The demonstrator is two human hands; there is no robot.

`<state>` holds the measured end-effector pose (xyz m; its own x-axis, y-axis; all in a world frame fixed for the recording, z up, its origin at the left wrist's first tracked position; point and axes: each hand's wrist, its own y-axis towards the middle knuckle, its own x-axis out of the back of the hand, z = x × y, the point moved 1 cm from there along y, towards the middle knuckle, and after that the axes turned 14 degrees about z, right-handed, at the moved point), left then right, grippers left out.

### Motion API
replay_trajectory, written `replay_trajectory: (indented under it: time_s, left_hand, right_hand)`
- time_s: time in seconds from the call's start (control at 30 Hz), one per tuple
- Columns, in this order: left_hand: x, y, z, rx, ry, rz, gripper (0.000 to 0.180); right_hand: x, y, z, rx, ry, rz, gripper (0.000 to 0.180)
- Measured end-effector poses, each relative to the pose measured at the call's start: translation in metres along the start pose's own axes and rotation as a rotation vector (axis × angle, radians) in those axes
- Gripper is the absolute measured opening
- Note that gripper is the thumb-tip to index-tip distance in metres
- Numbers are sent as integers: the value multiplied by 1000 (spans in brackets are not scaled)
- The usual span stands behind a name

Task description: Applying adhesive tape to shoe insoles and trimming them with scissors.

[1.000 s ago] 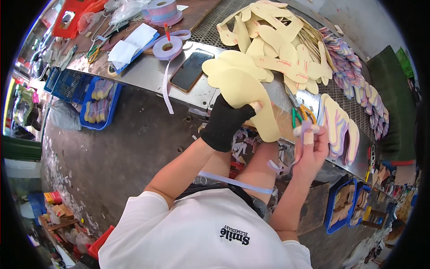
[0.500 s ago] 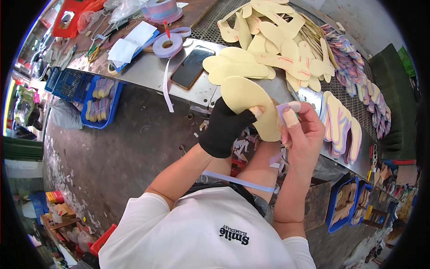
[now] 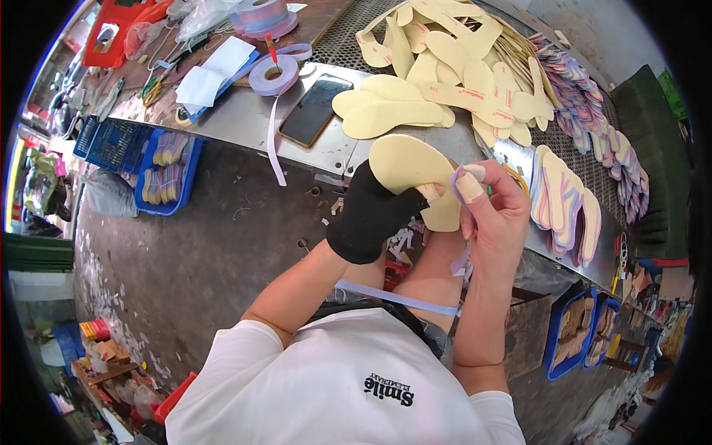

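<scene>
A cream insole-shaped piece (image 3: 406, 162) is gripped by my left hand (image 3: 371, 215), which wears a black glove that leaves the thumb tip bare. My right hand (image 3: 495, 204), with tape around thumb and finger, pinches a lilac strip (image 3: 457, 185) against the insole's right edge. The strip's tail hangs below my right hand, and a lilac length (image 3: 397, 298) lies across my thighs. Just beyond the held piece, several cream insoles (image 3: 389, 111) lie fanned on the metal table edge. Insoles with lilac edging (image 3: 560, 196) stand in a row to the right of my right hand.
A phone (image 3: 319, 111) and a lilac tape roll (image 3: 273, 76) lie on the metal bench (image 3: 241, 122). A large pile of cream insoles (image 3: 460, 63) covers the far side. Blue crates (image 3: 169, 204) hold bundles at left; another blue crate (image 3: 569, 335) stands at right.
My right hand has moved slightly left and up, its thumb and finger now closer against the insole's edge with the strip. The insole has shifted a little down.
</scene>
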<state>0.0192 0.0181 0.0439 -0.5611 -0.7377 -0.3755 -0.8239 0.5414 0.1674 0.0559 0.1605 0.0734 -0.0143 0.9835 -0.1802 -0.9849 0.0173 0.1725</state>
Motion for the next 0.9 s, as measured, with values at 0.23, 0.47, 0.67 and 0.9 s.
replay_trajectory:
  time_s: [0.23, 0.47, 0.67, 0.9]
  left_hand:
    - [0, 3, -1, -2, 70, -18, 26]
    - [1, 19, 5, -127, 15, 91, 31]
    - [4, 36, -7, -185, -210, 164, 26]
    - [3, 30, -8, -222, -144, -22, 29]
  right_hand:
    - [-6, -3, -1, 270, -269, -193, 9]
    - [5, 7, -5, 169, -406, 117, 5]
    - [-8, 7, -1, -144, 24, -58, 8]
    - [9, -6, -22, 299, -566, -120, 8]
